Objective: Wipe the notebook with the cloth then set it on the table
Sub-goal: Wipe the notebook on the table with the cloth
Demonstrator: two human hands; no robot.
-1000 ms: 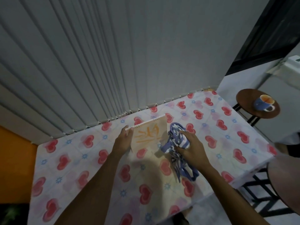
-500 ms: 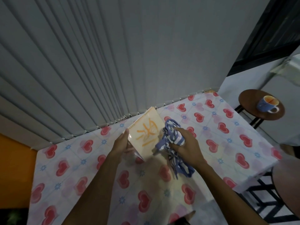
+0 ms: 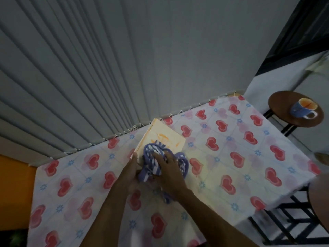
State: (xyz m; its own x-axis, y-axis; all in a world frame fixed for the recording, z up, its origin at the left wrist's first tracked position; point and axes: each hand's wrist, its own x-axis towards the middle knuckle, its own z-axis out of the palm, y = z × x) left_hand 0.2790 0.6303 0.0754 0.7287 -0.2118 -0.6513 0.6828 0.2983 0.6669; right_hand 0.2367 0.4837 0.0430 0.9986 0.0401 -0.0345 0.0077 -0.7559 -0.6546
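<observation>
A cream spiral notebook (image 3: 162,133) with an orange drawing on its cover is tilted up above the table (image 3: 231,157), which wears a heart-print cloth. My left hand (image 3: 132,168) grips the notebook's lower left edge. My right hand (image 3: 167,171) presses a bunched blue-and-white striped cloth (image 3: 153,157) flat against the lower part of the cover. The cloth hides the lower cover, and its loose end hangs down past my right wrist.
A grey corrugated wall (image 3: 124,59) runs along the table's far edge. To the right stands a round brown stool (image 3: 284,102) bearing a blue cup (image 3: 302,108). A black metal frame (image 3: 284,225) shows under the table's right edge.
My right hand has moved left with the cloth, from beside the notebook onto its cover. The notebook has lifted and tilted further toward the wall.
</observation>
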